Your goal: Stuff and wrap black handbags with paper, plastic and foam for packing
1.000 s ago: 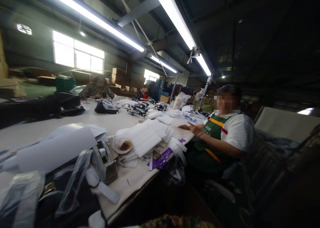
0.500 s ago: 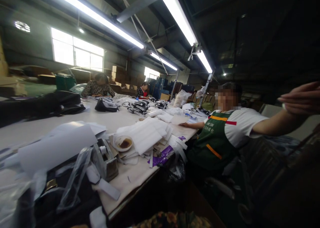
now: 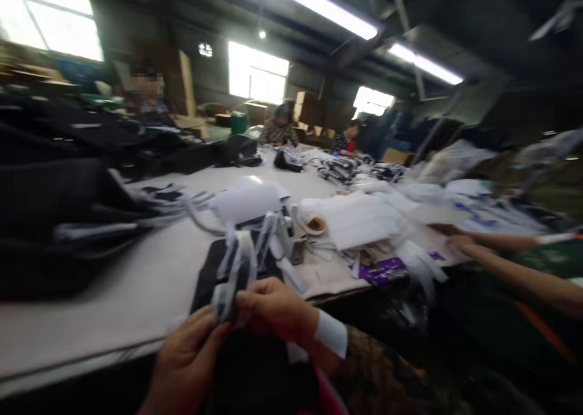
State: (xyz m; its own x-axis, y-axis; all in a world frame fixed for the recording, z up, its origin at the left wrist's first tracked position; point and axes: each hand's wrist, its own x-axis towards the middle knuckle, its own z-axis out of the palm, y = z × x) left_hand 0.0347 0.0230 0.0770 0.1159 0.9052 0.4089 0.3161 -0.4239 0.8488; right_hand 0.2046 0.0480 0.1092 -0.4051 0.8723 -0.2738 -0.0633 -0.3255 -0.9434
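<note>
Low in the head view, my left hand (image 3: 184, 357) and my right hand (image 3: 280, 308) are close together, both pinching a strap (image 3: 241, 260) that looks covered in clear plastic. The thumb and fingers of each hand are pressed on it. The strap runs upward over a black fabric piece (image 3: 207, 275), which looks like part of a bag and lies at the table edge. More black material (image 3: 259, 372) hangs below my hands. A white band (image 3: 331, 333) is around my right wrist. Motion blur hides the fine detail of the strap.
A bowl with brown liquid (image 3: 314, 223) stands beside a small grey holder (image 3: 297, 248) and white foam sheets (image 3: 359, 220). Black bags (image 3: 59, 202) are heaped at left. A co-worker's arms (image 3: 514, 263) reach onto the table from the right; other people sit farther back.
My view has swung left, bringing the black bag heap into sight. Both my hands now show, closed on the strap. The co-worker's raised arm has come down towards the table.
</note>
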